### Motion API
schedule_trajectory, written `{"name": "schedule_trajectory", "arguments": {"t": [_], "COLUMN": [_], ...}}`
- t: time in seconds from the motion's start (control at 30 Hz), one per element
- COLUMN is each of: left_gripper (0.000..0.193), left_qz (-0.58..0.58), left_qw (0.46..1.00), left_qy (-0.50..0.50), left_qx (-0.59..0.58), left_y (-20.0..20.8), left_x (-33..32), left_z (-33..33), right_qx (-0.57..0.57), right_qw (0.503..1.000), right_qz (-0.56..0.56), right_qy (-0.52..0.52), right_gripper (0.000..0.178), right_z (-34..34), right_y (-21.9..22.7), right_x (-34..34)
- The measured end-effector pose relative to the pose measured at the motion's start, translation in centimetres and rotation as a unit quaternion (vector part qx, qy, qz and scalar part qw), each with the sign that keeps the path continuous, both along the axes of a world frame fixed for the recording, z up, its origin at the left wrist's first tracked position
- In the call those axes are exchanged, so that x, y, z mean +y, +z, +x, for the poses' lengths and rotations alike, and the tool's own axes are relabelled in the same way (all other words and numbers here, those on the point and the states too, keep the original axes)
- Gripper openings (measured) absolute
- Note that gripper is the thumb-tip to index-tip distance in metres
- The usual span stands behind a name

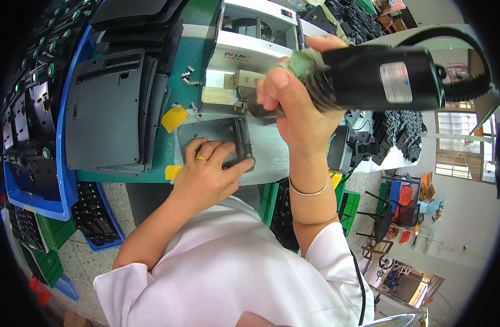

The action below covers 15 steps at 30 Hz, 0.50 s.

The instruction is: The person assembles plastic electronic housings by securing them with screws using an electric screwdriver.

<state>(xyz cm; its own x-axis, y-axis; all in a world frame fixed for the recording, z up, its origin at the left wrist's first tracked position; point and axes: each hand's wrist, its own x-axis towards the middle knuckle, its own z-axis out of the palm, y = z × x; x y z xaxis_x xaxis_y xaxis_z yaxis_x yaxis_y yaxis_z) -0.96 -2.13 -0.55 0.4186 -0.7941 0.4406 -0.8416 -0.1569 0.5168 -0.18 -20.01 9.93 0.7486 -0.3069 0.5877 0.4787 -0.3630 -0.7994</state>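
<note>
My right hand is raised over the bench, wrapped round a black electric screwdriver. Greenish tape covers part of its grip, and a cord curves from its rear end. The tool's tip end points toward the white machine and is hard to make out. My left hand presses on a dark grey plastic cover, fingers bent on its face and thumb at its right side. The cover lies on a pale sheet, with yellow tape pieces at the sheet's left edge.
A white benchtop machine stands behind the cover. Small metal parts lie on the green mat. Stacked dark panels and a blue crate are at left. Black parts are piled at right.
</note>
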Motion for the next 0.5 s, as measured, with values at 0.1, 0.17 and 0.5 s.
{"name": "schedule_trajectory", "arguments": {"t": [0.1,0.17,0.5], "left_gripper": [0.038,0.039,0.042], "left_qz": [0.007,0.012,0.021], "left_qw": [1.000,1.000,1.000], "left_qy": [0.009,0.008,-0.001], "left_qx": [-0.002,-0.001,0.018], "left_y": [0.0,0.2,0.0], "left_x": [0.0,0.2,0.0], "left_z": [0.2,0.0,0.1], "right_qx": [-0.006,-0.007,0.021], "right_qw": [0.996,0.993,0.987], "right_qz": [0.088,0.115,0.161], "right_qy": [0.025,-0.005,-0.015], "right_gripper": [0.053,0.052,0.047], "right_z": [-2.6,-5.2,-9.6], "right_y": [-0.3,-0.1,-3.1], "right_x": [0.5,1.3,2.4]}}
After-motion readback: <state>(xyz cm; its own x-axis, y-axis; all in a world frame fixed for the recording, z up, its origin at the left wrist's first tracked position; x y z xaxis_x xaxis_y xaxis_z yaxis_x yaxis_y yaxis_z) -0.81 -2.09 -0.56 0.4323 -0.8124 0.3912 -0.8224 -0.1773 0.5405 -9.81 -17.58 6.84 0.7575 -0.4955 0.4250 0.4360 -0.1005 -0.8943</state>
